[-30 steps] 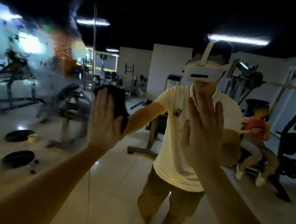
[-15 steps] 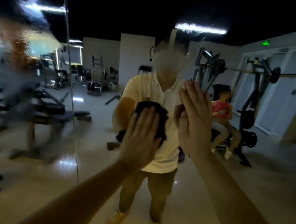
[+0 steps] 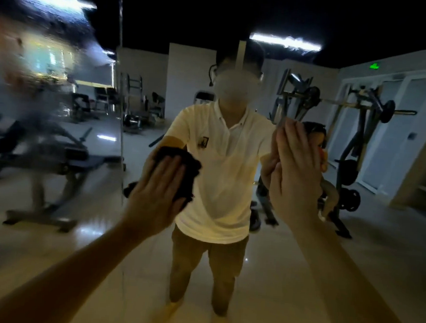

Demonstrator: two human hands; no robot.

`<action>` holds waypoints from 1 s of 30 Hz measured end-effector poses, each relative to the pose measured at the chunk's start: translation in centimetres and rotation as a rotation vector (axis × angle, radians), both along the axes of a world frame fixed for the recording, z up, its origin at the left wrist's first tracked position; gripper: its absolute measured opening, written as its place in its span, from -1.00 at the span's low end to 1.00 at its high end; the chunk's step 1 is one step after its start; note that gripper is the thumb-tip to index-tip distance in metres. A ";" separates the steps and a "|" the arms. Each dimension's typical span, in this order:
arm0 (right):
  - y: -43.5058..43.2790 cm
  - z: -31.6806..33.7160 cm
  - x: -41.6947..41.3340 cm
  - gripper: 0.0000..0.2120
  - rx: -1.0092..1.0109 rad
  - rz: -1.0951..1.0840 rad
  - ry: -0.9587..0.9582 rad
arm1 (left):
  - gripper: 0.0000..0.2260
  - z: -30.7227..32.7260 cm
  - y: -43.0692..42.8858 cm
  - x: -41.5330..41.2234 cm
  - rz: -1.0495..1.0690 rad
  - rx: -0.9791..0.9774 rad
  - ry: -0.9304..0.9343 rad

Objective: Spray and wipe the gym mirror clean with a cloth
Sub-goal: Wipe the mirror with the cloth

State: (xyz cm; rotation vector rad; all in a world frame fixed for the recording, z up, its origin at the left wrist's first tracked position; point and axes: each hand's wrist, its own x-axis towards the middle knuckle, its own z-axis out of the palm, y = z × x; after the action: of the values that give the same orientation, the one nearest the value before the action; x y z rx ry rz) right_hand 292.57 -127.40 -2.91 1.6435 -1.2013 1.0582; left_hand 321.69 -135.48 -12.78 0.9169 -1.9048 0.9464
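Far left of the mirror [image 3: 48, 79]: smeared and streaked with a wet-looking film, with a blurred reflected ceiling light [image 3: 59, 1] above and a hazy reflected weight bench [image 3: 76, 156] below. Next, a vertical seam [image 3: 121, 129] between mirror panels; right of it, clearer glass.

Just right of the seam, the left grip [image 3: 158, 195], raised at the end of a bare forearm, fingers straight and together, palm flat on a dark cloth [image 3: 188, 174]. No curl round the cloth, only pressing it against the glass. Cloth bunched under palm and fingers, spilling out past the fingertips above and past the right side of the grip, in front of the reflected white polo shirt [image 3: 220, 187].

Centre: the person's own reflection, standing, in khaki trousers [image 3: 187, 255], both arms stretched forward.

Further right, the right grip [image 3: 295, 177], upright, fingers straight and close together, palm turned to the mirror, holding nothing, apart from the cloth. Its own reflection just beside its left edge; actual contact with the glass not possible to tell.

Behind it in the reflection, a seated person [image 3: 317, 136], partly hidden; then a weight rack [image 3: 358, 136] with plates, and a green sign [image 3: 375, 66] high on the wall.
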 end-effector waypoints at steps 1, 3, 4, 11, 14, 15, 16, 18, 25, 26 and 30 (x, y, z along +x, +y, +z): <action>-0.2 -0.2 0.3 -0.43 -0.014 -0.027 -0.011 | -0.42 -0.5 -0.3 2.1 0.024 0.028 0.077; -0.5 -0.6 0.7 -0.42 -0.041 -0.078 -0.027 | -0.39 -1.6 -0.8 5.4 0.075 0.054 0.239; -0.6 -0.7 0.8 -0.42 -0.046 -0.096 -0.033 | -0.39 -1.9 -0.9 6.1 0.097 0.061 0.321; -1.4 -1.4 0.9 -0.40 -0.007 -0.102 -0.075 | -0.40 -2.3 0.3 -0.5 0.012 0.046 0.487; -1.0 -1.2 0.8 -0.41 0.010 -0.089 -0.052 | -0.41 -2.1 1.8 -6.4 -0.062 0.052 0.254; -0.9 -1.2 0.8 -0.41 0.010 -0.089 -0.042 | -0.40 -2.2 2.3 -8.6 -0.070 0.043 0.147; -0.8 -1.1 0.8 -0.41 0.010 -0.093 -0.032 | -0.39 -2.6 2.9 -10.8 -0.071 0.020 0.035; -0.6 -1.1 0.6 -0.41 0.014 -0.109 -0.012 | -0.42 -4.1 3.7 -14.3 -0.078 -0.043 -0.157; -0.1 -1.0 1.2 -0.39 0.004 -0.118 -0.024 | -0.47 -5.8 2.0 -8.4 -0.108 -0.018 0.055; -0.1 -1.1 1.6 -0.39 -0.004 -0.119 -0.032 | -0.46 -6.1 1.4 -6.1 -0.094 0.008 0.125; -0.2 -2.8 3.5 -0.42 -0.015 -0.061 0.047 | -0.40 -7.6 -0.1 1.6 0.047 0.066 0.506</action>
State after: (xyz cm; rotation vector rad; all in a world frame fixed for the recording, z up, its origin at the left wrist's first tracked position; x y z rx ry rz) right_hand 296.07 -127.56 -5.74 1.6018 -1.2021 0.9835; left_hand 323.27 -135.61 -20.37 1.1212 -1.4926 0.6041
